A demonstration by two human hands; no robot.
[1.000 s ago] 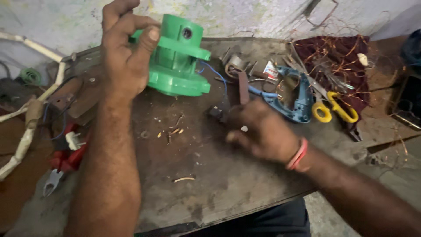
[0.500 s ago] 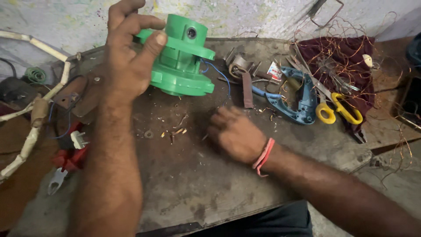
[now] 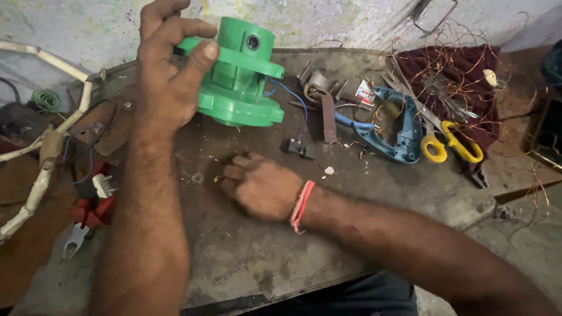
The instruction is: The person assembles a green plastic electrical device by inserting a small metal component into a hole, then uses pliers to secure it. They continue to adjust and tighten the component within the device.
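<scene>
**Caller:** Left hand (image 3: 170, 82) was up at the back of the bench, fingers and thumb clamped around the green plastic housing (image 3: 240, 73). Thumb lay across the upper flange, the other fingers were hidden behind it.

**Analyst:** And the housing was tipped, not flat. Its round bore faced up and toward the camera, so the long axis ran from the wide base flange on the worktop (image 3: 246, 257) up and away to the right. The blue wire (image 3: 293, 96) trailed out of its right side.

**Caller:** Right hand (image 3: 263, 187) sat low in the middle of the bench, knuckles up, fingers curled down onto the surface. Whether it had pinched anything under there, I couldn't tell.

**Analyst:** Small bits lay just left of those fingertips: a washer (image 3: 197, 177) and some flecks of debris. The housing sat beyond and slightly left of that hand, apart from it. So the left was the hand on the housing; the right was nearer the loose bits.

**Caller:** Off to the right, the small black connector (image 3: 301, 149) lay near the right hand, with the yellow-handled scissors (image 3: 451, 143) and the blue tool body (image 3: 398, 131) further out.

**Analyst:** Red pliers (image 3: 88, 213) sat by the left forearm, untouched.
</scene>
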